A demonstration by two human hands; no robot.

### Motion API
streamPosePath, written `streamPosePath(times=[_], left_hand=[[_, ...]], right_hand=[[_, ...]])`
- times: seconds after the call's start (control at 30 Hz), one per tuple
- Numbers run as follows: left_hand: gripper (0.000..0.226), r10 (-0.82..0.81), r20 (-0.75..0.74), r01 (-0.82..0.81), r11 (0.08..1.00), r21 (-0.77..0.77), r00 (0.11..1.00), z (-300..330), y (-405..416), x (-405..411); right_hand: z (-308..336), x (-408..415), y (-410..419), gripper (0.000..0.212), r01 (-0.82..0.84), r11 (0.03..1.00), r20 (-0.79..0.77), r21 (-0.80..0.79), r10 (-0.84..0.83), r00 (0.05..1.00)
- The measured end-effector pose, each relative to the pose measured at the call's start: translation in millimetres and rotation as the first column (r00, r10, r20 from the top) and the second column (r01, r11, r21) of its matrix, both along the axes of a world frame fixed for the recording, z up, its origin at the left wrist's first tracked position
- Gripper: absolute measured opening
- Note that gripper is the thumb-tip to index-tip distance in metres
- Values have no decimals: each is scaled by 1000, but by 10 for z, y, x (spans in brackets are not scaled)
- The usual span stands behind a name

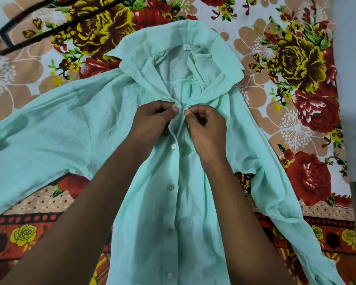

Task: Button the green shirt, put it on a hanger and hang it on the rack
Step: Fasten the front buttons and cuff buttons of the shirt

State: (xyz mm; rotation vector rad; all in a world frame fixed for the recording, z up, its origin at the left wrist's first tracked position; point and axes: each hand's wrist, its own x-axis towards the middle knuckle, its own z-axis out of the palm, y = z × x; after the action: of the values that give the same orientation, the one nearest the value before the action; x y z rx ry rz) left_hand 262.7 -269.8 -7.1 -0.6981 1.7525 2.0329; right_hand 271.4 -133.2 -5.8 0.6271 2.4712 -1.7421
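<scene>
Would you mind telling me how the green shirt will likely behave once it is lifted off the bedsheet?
The shirt looks thin and creased, so it would probably sag and fold. It seems light, bunching easily where both hands pinch it. Its spread sleeves would likely dangle.

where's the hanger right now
In the head view the black hanger lies on the floral bedsheet at the top left, beyond the green shirt's collar, untouched.

You are in a home, most likely a bedroom: a bed covered by a floral bedsheet [286,64] with big red and yellow roses fills your view, a dark clothes hanger [25,31] lies on it, and a plain pale wall [353,79] runs along its right edge.
</scene>
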Motion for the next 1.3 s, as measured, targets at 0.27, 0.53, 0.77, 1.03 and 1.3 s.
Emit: streamPosePath(times=[0.27, 0.53, 0.77, 1.03, 1.3], left_hand=[[13, 72, -50, -72, 997, -6, 996, 78, -56, 15], [12, 199, -2, -197, 974, 107, 980, 57, -7, 90], [9, 179, -63, -177, 984, 34, 982, 41, 31, 111], [32, 154, -164, -156, 988, 0, 974, 81, 3, 171], [19, 108, -242, -145, 979, -142, 964, 24, 24, 170]], right_hand=[[119, -20, -70, 5, 11, 992, -105, 129, 2, 994], [131, -9, -78, 5, -10, 1000, -36, 11, 10, 999], [109, 10, -66, 5, -22, 1000, -36, 9, 23, 999], [115, -5, -59, 6, -48, 998, -44, 44, 50, 998], [83, 6, -12, 9, -106, 994, -20, 22, 106, 994]])
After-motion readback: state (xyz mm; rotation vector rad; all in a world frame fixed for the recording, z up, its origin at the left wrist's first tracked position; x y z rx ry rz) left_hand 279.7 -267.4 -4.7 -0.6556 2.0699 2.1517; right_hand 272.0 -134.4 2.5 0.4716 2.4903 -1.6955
